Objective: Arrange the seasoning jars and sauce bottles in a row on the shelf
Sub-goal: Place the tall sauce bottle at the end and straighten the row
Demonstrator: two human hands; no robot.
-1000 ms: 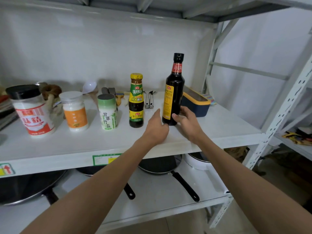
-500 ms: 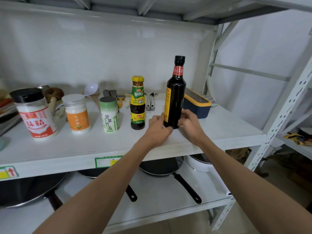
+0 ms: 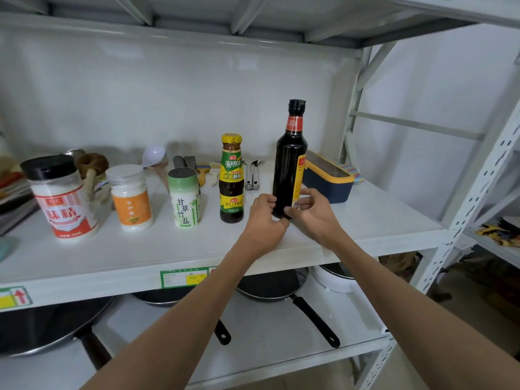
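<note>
White metal shelf (image 3: 365,218) fills the view, wall behind; the left hand (image 3: 263,213) and right hand (image 3: 315,211) curl round the bottom of the tall dark bottle (image 3: 288,164), one on each side, both just as near; it stands straight up right in front of them, smooth shiny glass; next in the row come the brown sauce bottle (image 3: 231,178), then the green salt jar (image 3: 184,197), round and plastic.

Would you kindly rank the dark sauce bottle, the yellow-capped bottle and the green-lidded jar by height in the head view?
1. Dark sauce bottle, clearly tallest.
2. Yellow-capped bottle.
3. Green-lidded jar, shortest.
All three stand in one row, so nearness hardly matters.
</note>
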